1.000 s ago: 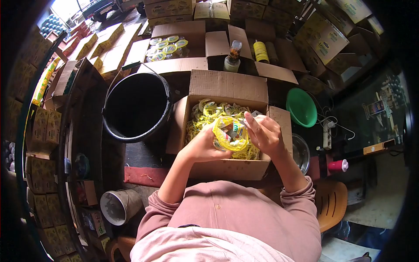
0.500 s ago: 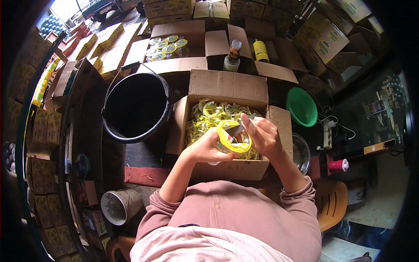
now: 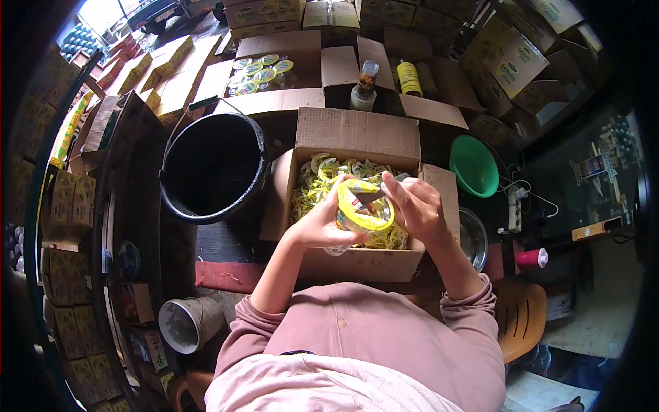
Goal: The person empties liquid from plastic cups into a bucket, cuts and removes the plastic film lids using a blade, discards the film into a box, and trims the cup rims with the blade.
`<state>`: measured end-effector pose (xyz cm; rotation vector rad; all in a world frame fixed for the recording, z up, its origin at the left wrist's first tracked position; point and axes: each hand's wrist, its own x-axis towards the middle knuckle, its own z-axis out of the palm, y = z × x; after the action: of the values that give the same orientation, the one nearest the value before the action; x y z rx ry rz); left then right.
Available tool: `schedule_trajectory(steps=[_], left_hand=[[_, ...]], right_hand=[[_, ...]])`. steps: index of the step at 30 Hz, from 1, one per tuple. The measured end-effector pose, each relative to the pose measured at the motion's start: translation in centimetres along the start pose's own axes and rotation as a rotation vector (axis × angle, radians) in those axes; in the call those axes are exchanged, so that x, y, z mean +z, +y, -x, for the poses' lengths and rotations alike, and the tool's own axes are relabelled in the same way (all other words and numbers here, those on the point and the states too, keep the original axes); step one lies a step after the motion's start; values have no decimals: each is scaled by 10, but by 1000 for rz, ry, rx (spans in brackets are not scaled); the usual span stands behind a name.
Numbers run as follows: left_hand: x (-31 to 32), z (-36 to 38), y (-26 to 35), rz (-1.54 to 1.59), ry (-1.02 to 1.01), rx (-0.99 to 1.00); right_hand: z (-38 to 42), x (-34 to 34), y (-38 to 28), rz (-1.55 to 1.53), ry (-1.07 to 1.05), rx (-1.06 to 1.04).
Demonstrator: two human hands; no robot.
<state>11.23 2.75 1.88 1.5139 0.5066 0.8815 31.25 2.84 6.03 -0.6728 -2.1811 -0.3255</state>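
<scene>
My left hand (image 3: 325, 221) is wrapped round a clear plastic cup (image 3: 365, 206) with a yellow printed rim, tilted over the open carton. In my right hand (image 3: 417, 208) is a grey flat blade (image 3: 374, 196), its end inside the cup's rim. The thumb of that hand lies along the blade. Below both hands the cardboard box (image 3: 358, 130) holds a heap of yellow and clear plastic scraps (image 3: 317, 180).
Left of the box stands a black bucket (image 3: 214, 168). A green bowl (image 3: 473, 166) and a metal bowl (image 3: 473, 240) are at the right. Behind are a carton of lidded cups (image 3: 261, 73) and a jar (image 3: 362, 98). A grey pail (image 3: 191, 325) stands lower left.
The cup has turned and shifted slightly left in my left hand. My right hand has moved the blade a little, and more of the cup's rim shows.
</scene>
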Motion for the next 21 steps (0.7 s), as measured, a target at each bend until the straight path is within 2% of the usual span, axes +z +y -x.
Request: schedule_trajectory(steps=[1, 5, 6, 10, 13, 19, 21], left_hand=[[1, -2, 4, -75, 34, 56], [3, 0, 9, -194, 166, 59], [3, 5, -14, -301, 213, 77], [10, 7, -15, -487, 218, 36], [8, 4, -5, -472, 165, -22], [10, 1, 10, 18, -75, -41], [14, 4, 6, 85, -151, -31]], right_hand=[[0, -1, 0, 4, -5, 24], [0, -5, 1, 47, -19, 77], [-1, -4, 1, 50, -30, 68], [0, -4, -1, 57, -94, 27], [5, -3, 0, 34, -99, -30], [4, -4, -2, -62, -68, -48], [4, -5, -3, -68, -58, -58]])
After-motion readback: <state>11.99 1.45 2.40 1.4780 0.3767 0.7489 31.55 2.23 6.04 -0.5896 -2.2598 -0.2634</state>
